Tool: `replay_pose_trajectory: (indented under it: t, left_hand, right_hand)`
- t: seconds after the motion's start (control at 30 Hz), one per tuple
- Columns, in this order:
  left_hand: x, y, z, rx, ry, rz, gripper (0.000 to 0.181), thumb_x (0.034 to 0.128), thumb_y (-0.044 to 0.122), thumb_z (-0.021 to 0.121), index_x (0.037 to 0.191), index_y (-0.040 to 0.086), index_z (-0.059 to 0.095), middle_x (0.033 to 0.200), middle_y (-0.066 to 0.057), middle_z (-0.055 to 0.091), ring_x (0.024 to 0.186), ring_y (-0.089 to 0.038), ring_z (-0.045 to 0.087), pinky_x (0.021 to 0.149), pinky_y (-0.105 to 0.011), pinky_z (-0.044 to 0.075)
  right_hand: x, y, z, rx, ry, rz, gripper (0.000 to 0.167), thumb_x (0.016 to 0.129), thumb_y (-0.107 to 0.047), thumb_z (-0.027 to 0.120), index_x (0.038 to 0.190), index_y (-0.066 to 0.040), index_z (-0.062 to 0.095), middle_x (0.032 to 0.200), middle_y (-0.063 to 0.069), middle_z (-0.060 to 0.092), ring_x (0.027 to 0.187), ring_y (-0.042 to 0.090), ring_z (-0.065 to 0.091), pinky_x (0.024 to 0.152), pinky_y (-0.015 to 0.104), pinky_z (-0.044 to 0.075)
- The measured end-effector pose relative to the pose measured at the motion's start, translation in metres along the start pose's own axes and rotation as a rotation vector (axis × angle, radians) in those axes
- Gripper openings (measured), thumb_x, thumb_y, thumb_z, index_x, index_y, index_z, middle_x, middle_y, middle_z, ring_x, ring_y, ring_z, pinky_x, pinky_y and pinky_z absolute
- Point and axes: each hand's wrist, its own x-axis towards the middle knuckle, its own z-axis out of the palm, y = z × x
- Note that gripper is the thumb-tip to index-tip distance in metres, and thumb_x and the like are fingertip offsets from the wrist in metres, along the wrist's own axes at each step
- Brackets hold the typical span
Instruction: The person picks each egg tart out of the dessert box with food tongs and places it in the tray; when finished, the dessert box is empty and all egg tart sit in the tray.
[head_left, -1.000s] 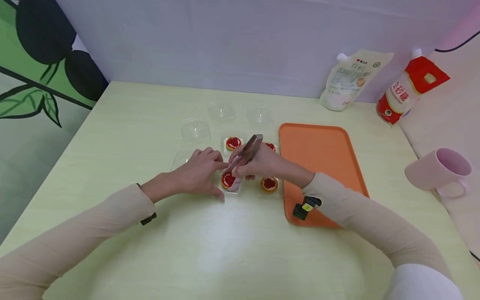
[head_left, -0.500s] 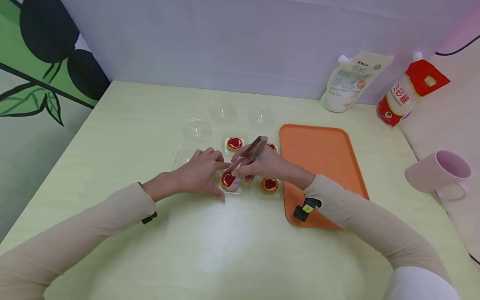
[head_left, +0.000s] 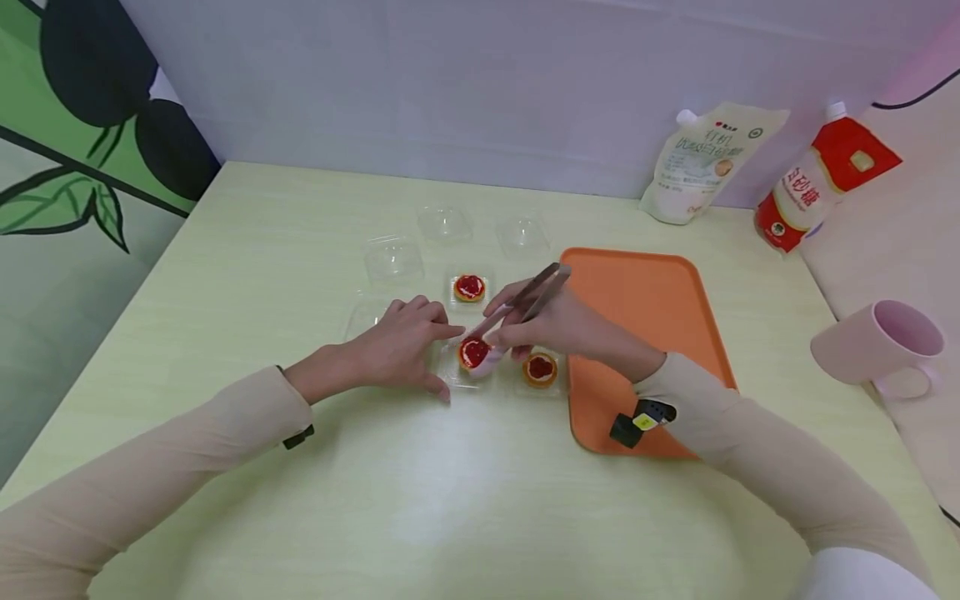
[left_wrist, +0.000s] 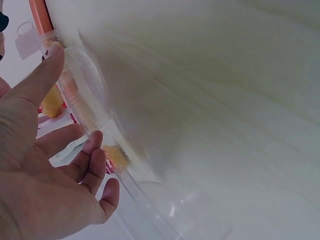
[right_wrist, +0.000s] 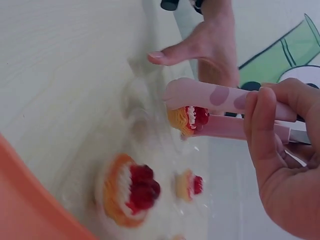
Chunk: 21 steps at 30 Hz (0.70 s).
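At the clock's centre, head view: red-topped tart (head_left: 474,353) between the tips of pink tongs (right_wrist: 220,96), close by a clear plastic base (head_left: 452,367); can't tell if it touches the plastic. Right hand (head_left: 543,325) at 2 o'clock, fingers and thumb curled round the tongs, pinching them onto the tart. Left hand (head_left: 401,342) at 9, thumb and forefinger spread, other fingers loosely bent, at the edge of the base; looks like light bracing, pressure can't be told.

Other items: second tart (head_left: 469,288) at 12, third tart (head_left: 540,369) just past 3, clear dome (head_left: 393,260) between 10 and 11, orange tray (head_left: 622,287) at 3.

Handling, judged: tart probably light, shell fairly firm if it's pastry, topping softer and shiny, so likely slippery. Best hold is low on the tan shell, opposite sides, gentle squeeze; tips riding up onto the red and white could smear it or let it roll out. Too hard may crack the rim. Base looks thin, flexible and easily shoved; steady it by the edges, not the middle.
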Motion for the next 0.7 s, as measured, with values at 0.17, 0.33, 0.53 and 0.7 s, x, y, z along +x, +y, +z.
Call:
replay_pose_trajectory:
  t: [0.17, 0.33, 0.53, 0.7]
  left_hand:
    - [-0.002, 0.001, -0.001, 0.001, 0.011, -0.002, 0.087, 0.0624, 0.049, 0.093, 0.134, 0.008, 0.064, 0.111, -0.006, 0.059, 0.105, -0.024, 0.047, 0.092, -0.046, 0.036]
    - [-0.004, 0.002, 0.000, -0.005, 0.029, 0.002, 0.087, 0.0618, 0.048, 0.093, 0.133, 0.007, 0.064, 0.110, -0.005, 0.059, 0.104, -0.024, 0.047, 0.091, -0.045, 0.036]
    - [-0.004, 0.002, 0.000, -0.009, 0.042, 0.016, 0.087, 0.0615, 0.048, 0.093, 0.133, 0.007, 0.065, 0.109, -0.005, 0.059, 0.102, -0.023, 0.047, 0.089, -0.044, 0.036]
    - [-0.004, 0.002, 0.000, -0.010, 0.045, 0.022, 0.088, 0.0611, 0.049, 0.093, 0.133, 0.007, 0.065, 0.109, -0.005, 0.059, 0.102, -0.023, 0.047, 0.089, -0.043, 0.036]
  right_hand:
    - [-0.017, -0.005, -0.030, 0.052, 0.106, -0.003, 0.029, 0.084, -0.005, 0.075, 0.111, 0.002, 0.068, 0.084, 0.011, 0.076, 0.057, 0.019, 0.069, 0.060, 0.033, 0.059]
    - [-0.032, -0.003, -0.063, 0.032, 0.231, 0.058, 0.031, 0.088, -0.010, 0.073, 0.116, 0.001, 0.065, 0.092, 0.003, 0.077, 0.065, 0.019, 0.071, 0.065, 0.034, 0.060]
    - [-0.039, 0.012, -0.091, 0.004, 0.364, 0.073, 0.030, 0.088, -0.006, 0.074, 0.114, 0.005, 0.065, 0.093, 0.001, 0.078, 0.064, 0.019, 0.072, 0.062, 0.032, 0.060]
    - [-0.042, 0.034, -0.111, -0.024, 0.418, 0.107, 0.033, 0.090, -0.009, 0.073, 0.116, 0.009, 0.062, 0.089, -0.006, 0.077, 0.065, 0.015, 0.073, 0.062, 0.030, 0.059]
